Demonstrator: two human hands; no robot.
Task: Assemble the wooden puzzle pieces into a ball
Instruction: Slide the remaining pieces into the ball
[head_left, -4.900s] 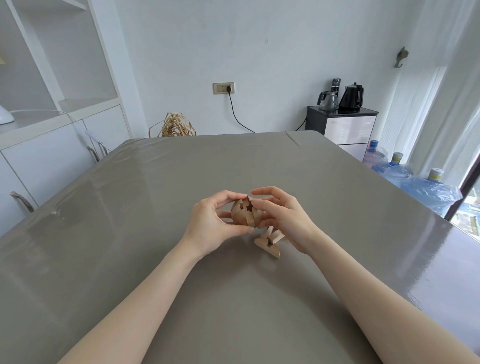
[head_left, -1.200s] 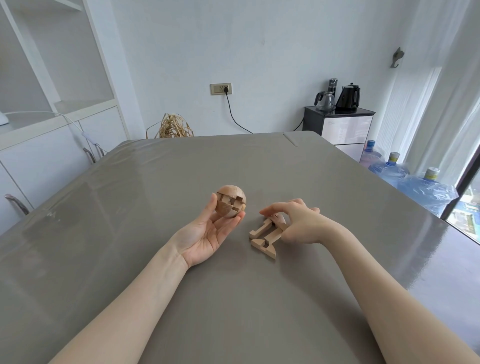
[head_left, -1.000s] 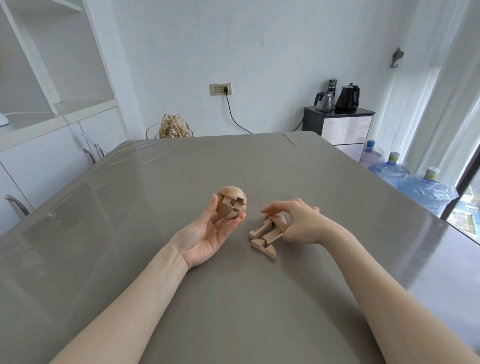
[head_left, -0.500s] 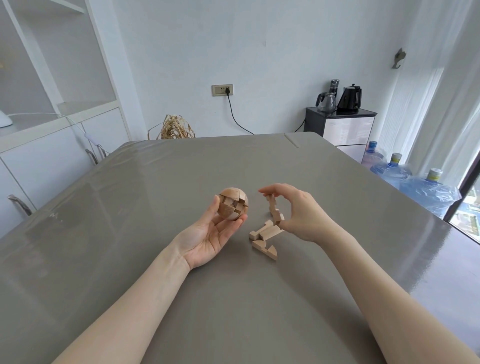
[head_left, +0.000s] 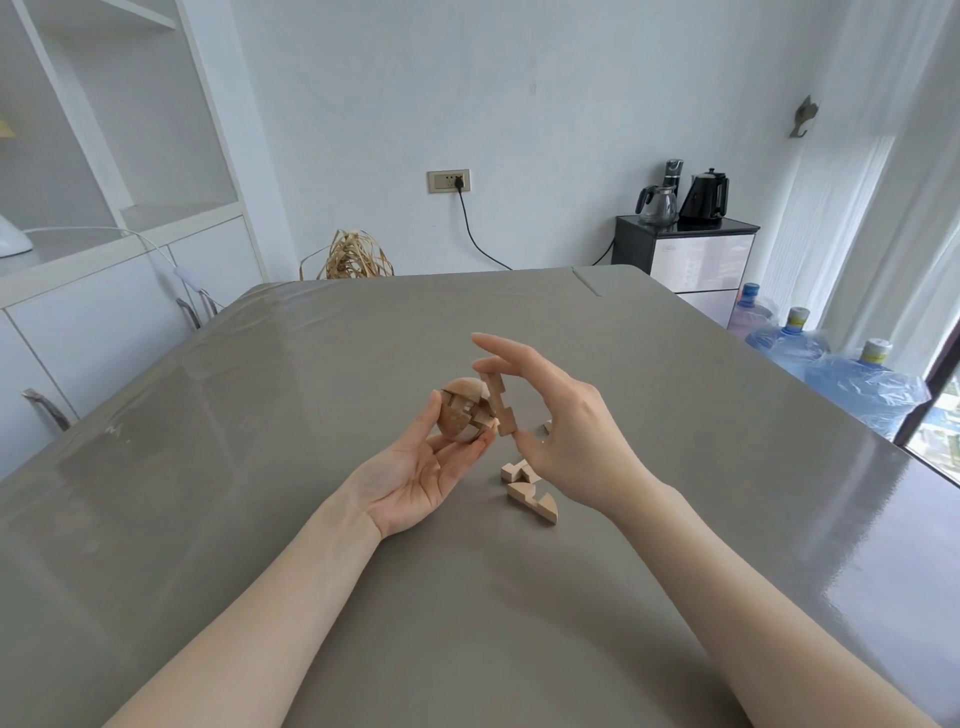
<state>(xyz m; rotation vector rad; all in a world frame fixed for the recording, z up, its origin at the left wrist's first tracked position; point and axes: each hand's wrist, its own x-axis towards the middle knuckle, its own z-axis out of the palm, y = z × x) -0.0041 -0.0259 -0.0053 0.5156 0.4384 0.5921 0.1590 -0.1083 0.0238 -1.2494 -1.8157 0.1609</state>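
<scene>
Right hand (head_left: 561, 415) lifted notched piece (head_left: 500, 402) off tabletop (head_left: 675, 467), pinching it upright at frame centre, now touching part-built ball (head_left: 462, 413) cupped in left hand (head_left: 415, 467). Insertion likely next. Loose pieces (head_left: 530, 493) remain below right hand.

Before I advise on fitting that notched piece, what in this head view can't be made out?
- Far side and underside of the partly built ball: hidden by its own bulk and the left hand.
- Loose pieces on the table: partly covered by the right hand, so their count is unclear.
- Lower end of the notched piece: hidden behind the thumb.
- Which slot it fits: too small to tell.
</scene>
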